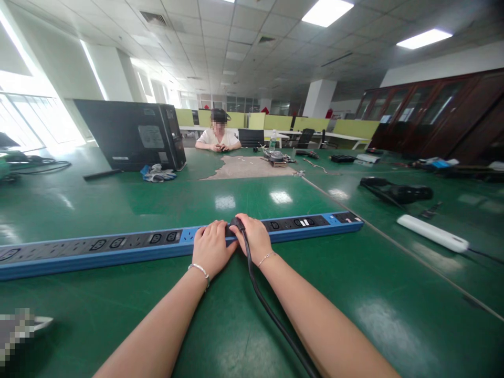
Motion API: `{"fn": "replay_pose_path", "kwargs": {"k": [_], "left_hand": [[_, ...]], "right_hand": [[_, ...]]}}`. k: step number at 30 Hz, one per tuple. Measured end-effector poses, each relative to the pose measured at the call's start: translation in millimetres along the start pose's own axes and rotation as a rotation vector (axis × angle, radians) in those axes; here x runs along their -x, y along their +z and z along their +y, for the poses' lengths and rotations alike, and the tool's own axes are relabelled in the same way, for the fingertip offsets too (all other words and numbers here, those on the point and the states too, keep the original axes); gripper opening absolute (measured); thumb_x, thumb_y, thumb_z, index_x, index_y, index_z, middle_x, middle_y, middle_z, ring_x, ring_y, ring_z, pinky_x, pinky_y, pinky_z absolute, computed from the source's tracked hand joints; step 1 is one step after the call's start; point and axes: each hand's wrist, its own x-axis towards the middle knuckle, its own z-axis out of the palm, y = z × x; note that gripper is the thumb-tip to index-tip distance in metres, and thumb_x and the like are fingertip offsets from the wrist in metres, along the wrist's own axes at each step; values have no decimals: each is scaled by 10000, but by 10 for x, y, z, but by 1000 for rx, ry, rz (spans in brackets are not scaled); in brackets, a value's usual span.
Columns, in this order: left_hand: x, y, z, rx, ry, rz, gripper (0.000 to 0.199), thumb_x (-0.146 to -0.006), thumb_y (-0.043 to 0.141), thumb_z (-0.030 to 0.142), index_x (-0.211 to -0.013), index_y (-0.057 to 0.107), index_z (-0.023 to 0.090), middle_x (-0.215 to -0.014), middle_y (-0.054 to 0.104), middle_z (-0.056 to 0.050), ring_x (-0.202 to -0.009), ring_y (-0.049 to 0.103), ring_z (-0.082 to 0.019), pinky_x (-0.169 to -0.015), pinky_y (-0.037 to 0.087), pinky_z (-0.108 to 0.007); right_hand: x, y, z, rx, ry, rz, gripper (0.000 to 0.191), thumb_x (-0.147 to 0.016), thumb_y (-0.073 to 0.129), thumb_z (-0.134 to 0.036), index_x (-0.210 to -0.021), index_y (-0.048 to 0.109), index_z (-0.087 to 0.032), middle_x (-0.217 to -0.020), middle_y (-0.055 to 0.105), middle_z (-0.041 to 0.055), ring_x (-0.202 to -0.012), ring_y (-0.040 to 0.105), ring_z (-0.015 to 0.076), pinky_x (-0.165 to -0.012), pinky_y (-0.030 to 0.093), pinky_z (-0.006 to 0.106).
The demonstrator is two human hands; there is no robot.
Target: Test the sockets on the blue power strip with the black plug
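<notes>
A long blue power strip (pixel 134 247) with a row of black sockets lies across the green table. My left hand (pixel 213 244) is wrapped over the strip near its middle, fingers on the top and thumb along the front side. Right beside it, my right hand (pixel 254 236) grips a black plug (pixel 237 224) at the strip's top face. A thick black cable (pixel 258 291) runs from the plug down between my forearms toward me. The plug's front end is hidden, so whether it sits inside a socket cannot be seen.
On the green table (pixel 315 294), a black computer case (pixel 134 136) stands at the back left beside work gloves (pixel 157 173). A white power strip (pixel 432 233) and a black tool (pixel 397 191) lie right. Another person (pixel 218 137) sits across the table.
</notes>
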Motion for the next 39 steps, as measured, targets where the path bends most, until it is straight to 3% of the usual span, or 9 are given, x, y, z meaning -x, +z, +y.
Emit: {"fn": "replay_pose_path", "kwargs": {"k": [8, 24, 29, 32, 36, 39], "left_hand": [[-6, -24, 18, -1, 4, 12, 393, -773, 497, 364, -1116, 529, 174, -1196, 592, -104, -1108, 529, -245, -954, 339, -402], [-7, -24, 17, -7, -1, -2, 412, -779, 464, 314, -1163, 507, 172, -1205, 587, -110, -1123, 522, -244, -959, 332, -403], [-6, -18, 26, -10, -23, 11, 471, -811, 417, 312, -1246, 446, 131, -1198, 591, -135, -1132, 521, -243, -965, 338, -404], [-9, -55, 36, 19, -25, 4, 513, -818, 410, 295, -1317, 377, 178, -1243, 568, -106, -1134, 523, -223, -968, 351, -396], [-10, -108, 27, 66, 83, -24, 556, -792, 442, 243, -1339, 353, 296, -1405, 414, -32, -1180, 489, -204, -974, 377, -379], [-8, -117, 12, 126, 186, -48, 567, -782, 437, 202, -1338, 366, 287, -1403, 419, -18, -1222, 450, -189, -1001, 378, -358]], "right_hand": [[38, -41, -92, 149, -43, -67, 340, -927, 340, -405, -1143, 488, -189, -923, 668, 70, -870, 605, 192, -756, 407, 284], [74, 6, -110, 203, -48, -40, 310, -922, 338, -401, -1025, 539, -189, -931, 678, 80, -989, 575, 208, -865, 386, 315], [124, 39, -56, 127, -41, -28, 323, -904, 384, -366, -1133, 527, -188, -1063, 654, 90, -1115, 523, 216, -945, 360, 341], [150, 42, -9, 61, -35, -53, 381, -890, 410, -357, -1229, 485, -199, -1179, 609, 81, -1182, 481, 222, -1017, 303, 387], [153, -8, 56, -4, -55, -129, 459, -856, 453, -329, -1285, 451, -166, -1247, 565, 104, -1225, 442, 246, -1048, 276, 431], [126, -79, 92, -48, -88, -218, 504, -828, 472, -300, -1292, 447, -108, -1273, 536, 147, -1245, 418, 259, -1053, 279, 441]]}}
